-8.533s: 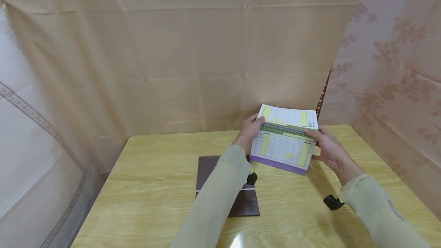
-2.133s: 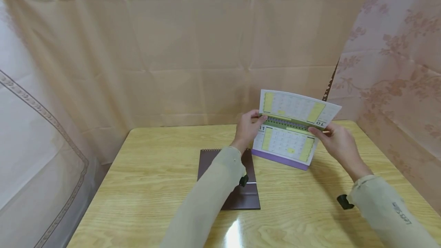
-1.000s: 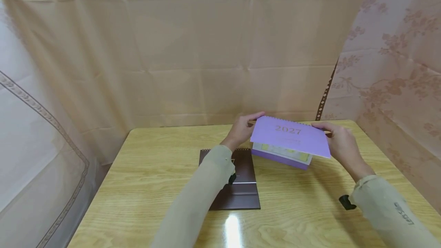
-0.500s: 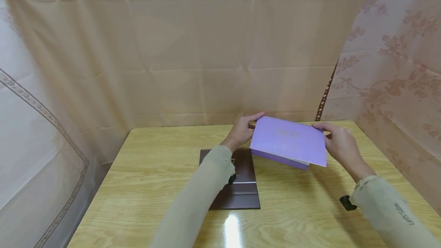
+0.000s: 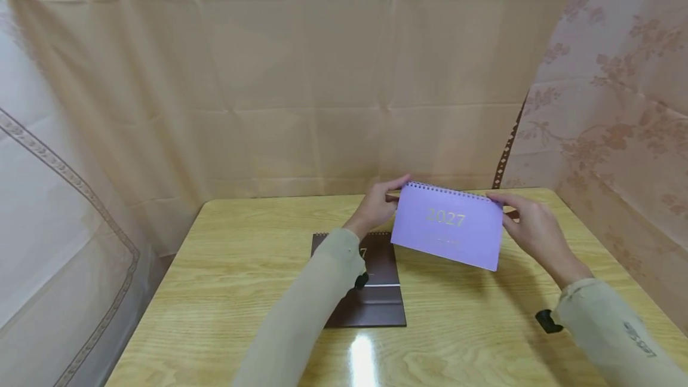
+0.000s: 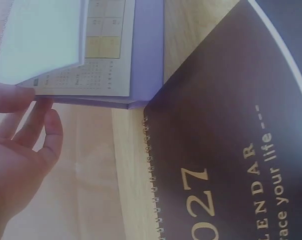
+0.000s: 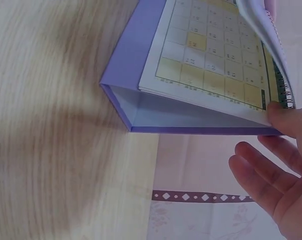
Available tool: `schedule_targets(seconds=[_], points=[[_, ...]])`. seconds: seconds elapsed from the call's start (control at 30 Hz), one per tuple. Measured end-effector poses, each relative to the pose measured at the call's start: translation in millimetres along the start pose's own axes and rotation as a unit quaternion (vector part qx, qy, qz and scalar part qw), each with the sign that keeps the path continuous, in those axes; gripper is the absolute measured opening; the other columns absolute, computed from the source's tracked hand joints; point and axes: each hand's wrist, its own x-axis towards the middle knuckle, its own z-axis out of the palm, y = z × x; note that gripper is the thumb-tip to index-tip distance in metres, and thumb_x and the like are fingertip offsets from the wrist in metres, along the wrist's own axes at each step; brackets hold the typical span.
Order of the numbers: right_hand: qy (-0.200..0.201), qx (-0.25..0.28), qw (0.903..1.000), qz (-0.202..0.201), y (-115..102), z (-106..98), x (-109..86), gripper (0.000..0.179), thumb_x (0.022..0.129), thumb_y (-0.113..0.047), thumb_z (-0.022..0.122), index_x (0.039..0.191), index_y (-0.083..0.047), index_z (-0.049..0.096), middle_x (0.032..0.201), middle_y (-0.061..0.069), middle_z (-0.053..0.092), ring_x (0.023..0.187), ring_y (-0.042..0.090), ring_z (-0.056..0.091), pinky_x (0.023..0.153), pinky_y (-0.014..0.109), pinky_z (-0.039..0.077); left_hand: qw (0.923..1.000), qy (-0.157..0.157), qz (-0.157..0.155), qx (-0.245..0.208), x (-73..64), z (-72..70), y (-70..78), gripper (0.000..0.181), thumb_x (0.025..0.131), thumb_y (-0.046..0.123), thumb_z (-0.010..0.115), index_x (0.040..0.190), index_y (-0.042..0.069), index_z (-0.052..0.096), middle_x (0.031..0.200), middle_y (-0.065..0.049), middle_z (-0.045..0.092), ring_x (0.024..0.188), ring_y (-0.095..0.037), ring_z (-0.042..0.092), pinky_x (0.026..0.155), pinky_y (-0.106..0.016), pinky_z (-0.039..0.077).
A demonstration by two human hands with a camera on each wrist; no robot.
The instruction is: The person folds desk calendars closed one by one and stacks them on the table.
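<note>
A purple desk calendar (image 5: 448, 229) with a spiral binding is tilted above the table, its 2027 cover facing me in the head view. My left hand (image 5: 374, 206) pinches its top left corner. At the top right corner my right hand (image 5: 532, 229) holds it, thumb on the near side. In the right wrist view, the calendar's folded purple stand (image 7: 140, 60) shows a hollow underside, with a month page above and my right hand (image 7: 286, 165) beside it. In the left wrist view, my left hand (image 6: 20, 140) meets the binding end, where a raised sheet (image 6: 40, 40) stands over a date page.
A dark brown 2027 calendar (image 5: 378, 261) lies on the table, partly covered by my left forearm in the head view. The wood-grain table (image 5: 247, 267) meets a beige curtain (image 5: 295, 106) at the back. A floral cloth (image 5: 618, 130) hangs on the right.
The calendar lay open at months 10 and 11; its upper pages and purple cover have come over and down to the front. Both hands keep hold of the binding corners.
</note>
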Motion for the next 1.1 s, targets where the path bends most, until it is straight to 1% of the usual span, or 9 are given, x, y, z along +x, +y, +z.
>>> schedule_targets(seconds=[0.23,0.5,0.63,0.7,0.77,0.83,0.9,1.0,1.1], points=[[-0.012,-0.004,0.9998,-0.012,4.5,0.8,-5.0,0.051,0.086,0.012,0.073,0.134,0.001,0.061,0.122,0.030,0.065,0.080,0.040,0.071,0.064,0.051,0.057,0.9997,0.019,0.012,-0.008,-2.2,2.7,-3.1,0.066,0.093,-0.017,0.052,0.151,0.014,0.048,0.148,-0.009,0.054,0.116,-0.027,0.066,0.086,-0.025,0.055],[-0.035,-0.026,0.9985,-0.033,7.1,0.9,-15.3,0.067,0.083,0.015,0.070,0.145,0.004,0.047,0.125,0.034,0.057,0.087,0.044,0.068,0.070,0.055,0.057,0.9999,0.010,0.007,-0.009,-2.6,5.7,-1.0,0.066,0.094,-0.018,0.051,0.153,0.013,0.046,0.150,-0.013,0.051,0.112,-0.028,0.068,0.085,-0.025,0.055],[-0.023,-0.031,0.9987,-0.032,6.2,0.7,-16.7,0.066,0.084,0.013,0.063,0.147,0.000,0.047,0.121,0.031,0.058,0.089,0.043,0.066,0.065,0.050,0.055,0.9997,0.020,0.011,-0.001,-3.0,6.0,-2.2,0.072,0.091,-0.023,0.044,0.152,0.014,0.047,0.150,-0.011,0.051,0.111,-0.029,0.068,0.082,-0.026,0.056],[-0.013,-0.030,0.9992,-0.024,5.3,0.2,-16.8,0.063,0.086,0.012,0.059,0.147,-0.002,0.050,0.118,0.028,0.059,0.085,0.038,0.062,0.060,0.043,0.050,0.9994,0.030,0.016,0.001,-3.3,6.4,-3.2,0.073,0.089,-0.025,0.042,0.151,0.013,0.048,0.148,-0.011,0.053,0.109,-0.029,0.069,0.079,-0.025,0.055],[-0.006,-0.027,0.9996,-0.012,4.3,0.3,-16.9,0.058,0.090,0.010,0.055,0.147,-0.003,0.051,0.118,0.026,0.059,0.083,0.035,0.058,0.060,0.041,0.044,0.9990,0.040,0.020,0.002,-3.6,6.8,-4.5,0.071,0.090,-0.024,0.043,0.151,0.011,0.049,0.147,-0.010,0.054,0.106,-0.027,0.070,0.073,-0.024,0.053],[-0.002,-0.018,0.9998,0.003,3.0,0.6,-17.2,0.051,0.096,0.004,0.054,0.146,-0.001,0.051,0.120,0.026,0.058,0.084,0.035,0.058,0.062,0.044,0.046,0.9984,0.052,0.023,0.002,-4.0,7.1,-6.1,0.067,0.091,-0.022,0.044,0.150,0.010,0.050,0.146,-0.011,0.055,0.103,-0.026,0.071,0.068,-0.022,0.050],[-0.001,-0.006,0.9998,0.020,2.0,0.9,-18.0,0.047,0.100,-0.003,0.055,0.146,0.002,0.049,0.123,0.028,0.057,0.089,0.040,0.061,0.066,0.052,0.050,0.9978,0.062,0.022,0.004,-4.6,7.1,-7.2,0.063,0.093,-0.018,0.045,0.150,0.009,0.049,0.144,-0.012,0.058,0.101,-0.025,0.071,0.068,-0.021,0.049],[-0.002,0.010,0.9990,0.044,2.3,1.5,-20.2,0.047,0.103,-0.013,0.057,0.145,0.006,0.045,0.123,0.033,0.056,0.096,0.048,0.063,0.072,0.062,0.051,0.9973,0.072,0.012,0.008,-5.6,7.0,-8.0,0.062,0.096,-0.012,0.046,0.152,0.012,0.048,0.138,-0.015,0.061,0.099,-0.024,0.071,0.069,-0.022,0.048],[-0.010,0.020,0.9979,0.061,4.4,1.8,-22.2,0.047,0.104,-0.019,0.059,0.140,0.009,0.046,0.122,0.034,0.055,0.095,0.051,0.063,0.073,0.064,0.051,0.9968,0.078,-0.006,0.012,-6.9,7.0,-7.2,0.060,0.097,-0.008,0.046,0.153,0.015,0.048,0.134,-0.016,0.063,0.097,-0.023,0.072,0.069,-0.024,0.049]])
